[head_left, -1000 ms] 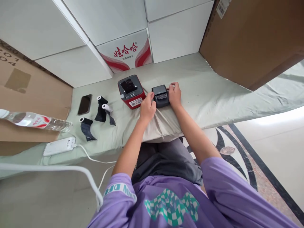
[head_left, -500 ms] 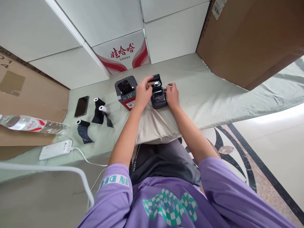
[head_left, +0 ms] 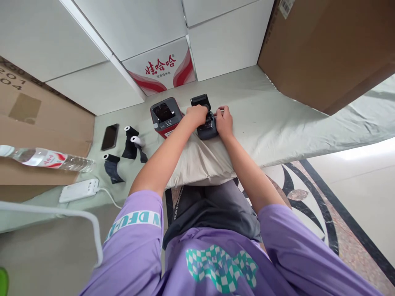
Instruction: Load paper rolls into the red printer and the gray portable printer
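Observation:
A small black portable printer [head_left: 207, 133] sits near the table's front edge, its lid [head_left: 200, 100] tipped up and back. My left hand [head_left: 198, 114] reaches over it from the left, fingers curled down into the open compartment; the fingertips are hidden. Curled against the printer's right side, my right hand [head_left: 224, 121] grips its edge. Shiny dark material [head_left: 209, 123] shows inside the compartment under my left fingers. Just left of it stands a bigger red and black printer [head_left: 166, 117], partly behind my left forearm.
Several partly unrolled rolls, one a white-cored roll [head_left: 135, 140], lie to the left beside a phone [head_left: 110, 137]. A water bottle [head_left: 51, 158] and a white power bank [head_left: 79, 190] with a cable are farther left. Cardboard boxes [head_left: 308, 53] and white cartons [head_left: 228, 45] border the table.
My left hand has moved from the raised lid down into the printer's compartment, its fingers now curled inward. My right hand stays at the printer's right side. The view has shifted slightly.

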`<state>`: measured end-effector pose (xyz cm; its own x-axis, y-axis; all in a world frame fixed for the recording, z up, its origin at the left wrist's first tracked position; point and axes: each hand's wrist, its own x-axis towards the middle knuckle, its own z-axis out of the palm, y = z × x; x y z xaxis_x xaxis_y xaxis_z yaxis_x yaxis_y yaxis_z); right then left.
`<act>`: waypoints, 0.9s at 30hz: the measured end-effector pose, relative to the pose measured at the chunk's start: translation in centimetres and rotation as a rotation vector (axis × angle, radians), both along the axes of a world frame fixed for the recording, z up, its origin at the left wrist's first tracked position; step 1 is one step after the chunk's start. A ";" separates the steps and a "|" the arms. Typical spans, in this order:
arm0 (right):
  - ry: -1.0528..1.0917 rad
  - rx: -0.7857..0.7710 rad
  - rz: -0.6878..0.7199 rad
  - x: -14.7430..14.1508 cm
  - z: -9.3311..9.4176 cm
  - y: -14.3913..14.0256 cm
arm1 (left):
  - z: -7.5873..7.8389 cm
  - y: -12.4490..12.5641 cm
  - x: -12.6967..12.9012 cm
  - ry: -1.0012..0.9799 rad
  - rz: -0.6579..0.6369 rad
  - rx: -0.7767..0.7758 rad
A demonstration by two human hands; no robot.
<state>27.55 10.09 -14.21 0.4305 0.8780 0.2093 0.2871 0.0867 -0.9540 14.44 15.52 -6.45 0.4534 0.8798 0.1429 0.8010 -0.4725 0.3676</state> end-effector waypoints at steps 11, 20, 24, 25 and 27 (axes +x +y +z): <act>0.002 0.005 0.032 -0.2 0.0 0.0 | 5.8 -4.0 -3.4 0.205 -0.004 0.044; -0.031 0.055 0.062 -0.1 -0.6 0.4 | 8.7 -8.1 -7.4 -0.069 0.019 0.154; -0.038 0.082 0.069 -0.1 -0.7 0.4 | 12.1 -11.8 -16.2 -0.261 0.243 0.290; -0.035 0.085 0.071 -0.2 -0.7 0.4 | 12.5 -12.6 -19.1 -0.291 0.316 0.329; -0.030 0.079 0.077 -0.2 -0.8 0.4 | 12.3 -14.1 -25.0 -0.300 0.455 0.353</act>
<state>27.39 10.51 -14.97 0.3552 0.8884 0.2907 0.3055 0.1836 -0.9343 -10.56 1.42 5.87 -0.0579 0.8513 0.5214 0.8364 -0.2438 0.4908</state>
